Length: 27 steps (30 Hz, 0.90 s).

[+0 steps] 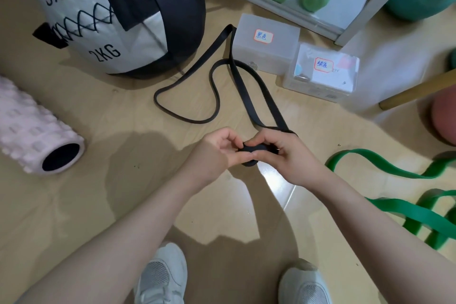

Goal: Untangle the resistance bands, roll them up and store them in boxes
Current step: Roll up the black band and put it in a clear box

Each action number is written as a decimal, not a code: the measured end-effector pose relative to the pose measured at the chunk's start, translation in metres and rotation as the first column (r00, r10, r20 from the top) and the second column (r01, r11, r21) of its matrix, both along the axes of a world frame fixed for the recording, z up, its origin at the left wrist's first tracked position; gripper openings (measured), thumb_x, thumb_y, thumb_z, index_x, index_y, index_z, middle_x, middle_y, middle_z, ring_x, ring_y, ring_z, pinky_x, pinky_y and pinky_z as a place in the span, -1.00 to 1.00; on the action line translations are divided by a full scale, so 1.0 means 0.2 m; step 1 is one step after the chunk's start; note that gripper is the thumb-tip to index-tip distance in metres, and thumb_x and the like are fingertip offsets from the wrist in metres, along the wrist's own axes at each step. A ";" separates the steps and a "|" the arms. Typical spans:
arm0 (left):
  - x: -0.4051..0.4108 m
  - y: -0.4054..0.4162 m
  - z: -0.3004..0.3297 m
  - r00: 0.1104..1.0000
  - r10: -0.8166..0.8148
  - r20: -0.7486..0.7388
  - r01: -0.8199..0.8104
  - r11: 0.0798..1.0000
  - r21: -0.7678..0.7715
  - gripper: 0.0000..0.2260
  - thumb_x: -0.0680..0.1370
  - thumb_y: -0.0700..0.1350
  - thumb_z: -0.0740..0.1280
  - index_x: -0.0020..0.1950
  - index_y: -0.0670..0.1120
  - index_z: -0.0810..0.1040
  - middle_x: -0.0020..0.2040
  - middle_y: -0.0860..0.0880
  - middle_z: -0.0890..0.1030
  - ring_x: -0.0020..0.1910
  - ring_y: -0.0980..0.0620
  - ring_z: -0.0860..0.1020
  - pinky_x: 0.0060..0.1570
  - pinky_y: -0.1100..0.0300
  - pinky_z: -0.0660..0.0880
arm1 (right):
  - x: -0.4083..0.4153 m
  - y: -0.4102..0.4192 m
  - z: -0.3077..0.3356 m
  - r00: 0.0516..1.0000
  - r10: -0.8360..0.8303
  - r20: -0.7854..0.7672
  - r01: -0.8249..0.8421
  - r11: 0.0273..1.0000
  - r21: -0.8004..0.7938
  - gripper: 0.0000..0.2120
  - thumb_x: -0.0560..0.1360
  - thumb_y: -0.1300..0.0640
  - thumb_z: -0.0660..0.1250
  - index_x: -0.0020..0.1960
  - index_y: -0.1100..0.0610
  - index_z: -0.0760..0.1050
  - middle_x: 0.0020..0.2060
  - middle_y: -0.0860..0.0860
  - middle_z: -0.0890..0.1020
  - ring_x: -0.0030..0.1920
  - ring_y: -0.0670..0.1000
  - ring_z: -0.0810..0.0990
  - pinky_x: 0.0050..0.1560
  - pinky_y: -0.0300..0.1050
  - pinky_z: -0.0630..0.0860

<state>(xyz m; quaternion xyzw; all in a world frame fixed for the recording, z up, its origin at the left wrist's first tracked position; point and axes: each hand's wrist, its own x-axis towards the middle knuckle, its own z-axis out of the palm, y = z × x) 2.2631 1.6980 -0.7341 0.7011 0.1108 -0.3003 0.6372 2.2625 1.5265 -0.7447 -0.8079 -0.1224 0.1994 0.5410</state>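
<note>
Two boxes (266, 44) on wooden floor (98, 205)

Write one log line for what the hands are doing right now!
step: rolling black band | left hand: pinches roll | right hand: pinches roll | green band: on floor | boxes: closed

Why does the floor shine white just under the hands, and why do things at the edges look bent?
In the head view, a light overhead glares off the glossy floor below the left hand and right hand, which roll the black band; the person's shadow spreads around it. The wide-angle lens bows the weighted bag and foam roller; the green band looks slightly soft.
</note>
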 end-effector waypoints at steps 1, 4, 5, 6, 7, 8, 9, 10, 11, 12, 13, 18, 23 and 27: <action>0.01 -0.01 0.00 1.000 -0.029 -0.003 0.029 0.999 0.036 -0.77 0.38 -0.32 0.44 -0.22 -0.05 0.46 -0.30 0.08 0.61 -0.33 0.22 0.59 -0.23 0.35 0.46 | -0.01 0.00 0.00 1.000 -0.004 -0.015 0.005 1.000 0.011 -0.91 0.46 0.28 0.34 -0.04 0.20 0.57 -0.22 -0.11 0.63 -0.14 0.01 0.61 -0.05 0.16 0.53; 0.02 -0.02 0.00 0.996 -0.091 0.001 0.090 0.991 0.095 -0.73 0.39 -0.31 0.44 -0.17 0.07 0.52 -0.20 0.04 0.64 -0.18 0.06 0.62 -0.08 0.16 0.49 | -0.02 -0.01 0.00 0.998 -0.027 -0.048 0.028 1.000 0.008 -0.90 0.47 0.31 0.34 -0.03 0.22 0.56 -0.22 -0.14 0.61 -0.16 -0.02 0.59 -0.04 0.13 0.53; 0.01 -0.02 -0.01 0.997 -0.080 0.016 0.078 0.991 0.108 -0.73 0.39 -0.31 0.44 -0.17 0.08 0.55 -0.20 0.05 0.66 -0.17 0.05 0.63 -0.05 0.13 0.51 | -0.02 -0.01 0.00 0.998 -0.031 -0.057 0.031 1.000 -0.005 -0.90 0.47 0.30 0.34 -0.03 0.20 0.55 -0.19 -0.07 0.63 -0.15 0.00 0.59 -0.03 0.13 0.53; 0.00 -0.02 -0.02 0.997 -0.063 0.036 0.058 0.991 0.119 -0.74 0.40 -0.30 0.44 -0.18 0.09 0.57 -0.20 0.05 0.66 -0.17 0.05 0.63 -0.06 0.13 0.52 | -0.01 0.00 0.00 0.998 -0.030 -0.063 0.028 0.999 -0.033 -0.91 0.47 0.28 0.34 -0.03 0.18 0.54 -0.17 -0.03 0.63 -0.13 0.01 0.60 -0.03 0.12 0.53; -0.01 -0.01 -0.03 0.998 -0.045 0.051 0.038 0.992 0.124 -0.76 0.40 -0.28 0.44 -0.18 0.08 0.58 -0.21 0.05 0.67 -0.18 0.07 0.64 -0.08 0.16 0.52 | -0.01 0.01 0.00 0.998 -0.024 -0.058 0.019 0.997 -0.078 -0.91 0.48 0.27 0.33 -0.03 0.15 0.53 -0.16 -0.01 0.64 -0.12 0.01 0.60 -0.02 0.09 0.53; -0.02 -0.01 -0.03 0.998 -0.023 0.059 0.016 0.993 0.117 -0.78 0.41 -0.28 0.43 -0.17 0.07 0.58 -0.23 0.07 0.67 -0.22 0.11 0.64 -0.12 0.20 0.52 | -0.01 0.02 -0.01 0.998 -0.020 -0.054 0.012 0.991 -0.130 -0.90 0.49 0.25 0.32 -0.02 0.11 0.50 -0.13 0.01 0.63 -0.11 0.02 0.59 -0.01 0.06 0.53; -0.03 0.00 -0.04 0.998 0.003 0.057 -0.009 0.994 0.105 -0.79 0.42 -0.28 0.42 -0.15 0.05 0.59 -0.26 0.10 0.67 -0.26 0.16 0.63 -0.17 0.26 0.52 | -0.01 0.04 -0.01 0.997 -0.024 -0.075 0.011 0.986 -0.166 -0.88 0.50 0.24 0.31 -0.02 0.06 0.45 -0.10 0.06 0.62 -0.10 0.02 0.58 -0.01 0.02 0.53; -0.03 0.01 -0.05 0.998 0.030 0.053 -0.035 0.995 0.093 -0.79 0.43 -0.29 0.41 -0.14 0.04 0.59 -0.30 0.11 0.67 -0.31 0.21 0.62 -0.22 0.32 0.52 | -0.02 0.05 -0.01 0.990 -0.046 -0.131 0.026 0.988 -0.150 -0.84 0.51 0.23 0.29 -0.03 0.00 0.38 -0.08 0.11 0.60 -0.12 0.01 0.56 -0.02 -0.03 0.53; -0.04 0.01 -0.06 0.997 0.054 0.053 -0.059 0.994 0.089 -0.79 0.44 -0.30 0.40 -0.14 0.03 0.59 -0.33 0.12 0.66 -0.35 0.23 0.60 -0.26 0.34 0.51 | -0.02 0.06 -0.02 0.975 -0.080 -0.207 0.063 0.994 -0.088 -0.80 0.52 0.23 0.27 -0.04 -0.04 0.32 -0.09 0.14 0.58 -0.17 -0.02 0.53 -0.08 -0.09 0.50; -0.04 0.02 -0.07 0.996 0.073 0.058 -0.078 0.993 0.091 -0.79 0.45 -0.30 0.39 -0.15 0.03 0.60 -0.34 0.11 0.66 -0.36 0.22 0.59 -0.26 0.34 0.51 | -0.03 0.06 -0.03 0.952 -0.113 -0.284 0.114 0.993 -0.013 -0.79 0.53 0.23 0.25 -0.03 -0.05 0.29 -0.13 0.13 0.55 -0.23 -0.07 0.48 -0.15 -0.15 0.44; -0.05 0.02 -0.08 0.994 0.092 0.062 -0.097 0.991 0.094 -0.78 0.45 -0.31 0.39 -0.15 0.03 0.60 -0.33 0.10 0.66 -0.34 0.20 0.60 -0.24 0.32 0.52 | -0.03 0.06 -0.04 0.931 -0.138 -0.339 0.160 0.986 0.040 -0.80 0.54 0.24 0.23 -0.02 -0.04 0.29 -0.18 0.08 0.51 -0.29 -0.14 0.44 -0.21 -0.22 0.37; -0.08 0.04 -0.12 0.980 0.193 0.051 -0.195 0.981 0.026 -0.76 0.45 -0.34 0.37 -0.13 0.02 0.61 -0.25 0.05 0.68 -0.24 0.15 0.64 -0.21 0.31 0.54 | 0.00 0.05 -0.07 0.919 -0.064 -0.388 0.113 0.988 0.107 -0.88 0.56 0.31 0.19 -0.03 0.11 0.41 -0.25 0.04 0.48 -0.38 -0.24 0.40 -0.32 -0.41 0.33; -0.10 0.08 -0.13 0.965 0.255 0.060 -0.255 0.967 -0.007 -0.71 0.47 -0.36 0.34 -0.10 0.05 0.63 -0.21 0.05 0.68 -0.18 0.12 0.64 -0.16 0.30 0.55 | 0.02 0.07 -0.08 0.948 -0.032 -0.317 0.052 0.997 0.055 -0.88 0.52 0.28 0.27 -0.03 0.07 0.46 -0.21 0.11 0.55 -0.26 0.12 0.51 -0.27 -0.04 0.47; -0.08 0.08 -0.11 0.928 0.370 0.052 -0.369 0.929 -0.030 -0.74 0.48 -0.34 0.33 -0.10 0.02 0.64 -0.24 0.05 0.69 -0.17 0.09 0.66 -0.11 0.24 0.59 | -0.08 0.21 -0.09 0.872 -0.335 -0.358 0.407 0.901 0.149 -0.89 0.51 0.28 0.28 -0.11 0.08 0.47 -0.29 0.02 0.55 -0.36 -0.04 0.45 -0.38 -0.31 0.36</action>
